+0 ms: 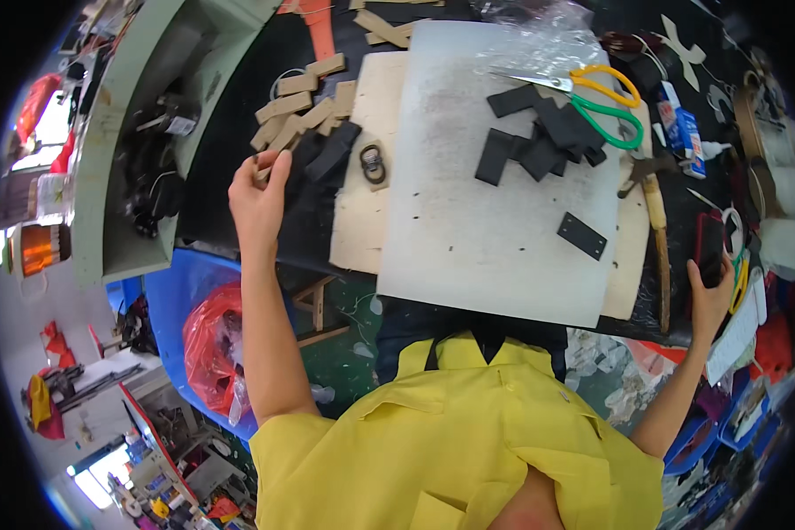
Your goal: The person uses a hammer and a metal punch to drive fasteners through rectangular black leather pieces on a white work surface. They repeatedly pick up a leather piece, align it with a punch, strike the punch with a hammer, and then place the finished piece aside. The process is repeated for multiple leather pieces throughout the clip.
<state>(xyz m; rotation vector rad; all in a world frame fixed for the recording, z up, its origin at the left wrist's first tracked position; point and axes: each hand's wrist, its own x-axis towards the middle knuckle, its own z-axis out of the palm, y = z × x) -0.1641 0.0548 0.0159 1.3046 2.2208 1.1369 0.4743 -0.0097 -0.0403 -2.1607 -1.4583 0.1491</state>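
Note:
My left hand [260, 196] is over the left part of the table, fingers curled to the thumb. Whatever is between its fingertips is too small to make out. Just beyond it lie several tan rectangular pieces [284, 107] and some black strips [333, 152]. At the right edge my right hand [711, 299] grips the near end of a dark phone with a red edge [708, 243], thumb and fingers on either side. On the white board [477, 256] rest a pile of black rectangular pieces [539, 141] and one separate black piece [581, 236] with small holes.
Scissors [623, 88] with yellow and green handles lie beyond the pile. A hammer [656, 216] is right of the board, near a blue-and-white box [680, 132]. A black metal ring fitting [373, 164] sits left. Below left stands a blue bin [172, 309] with a red bag.

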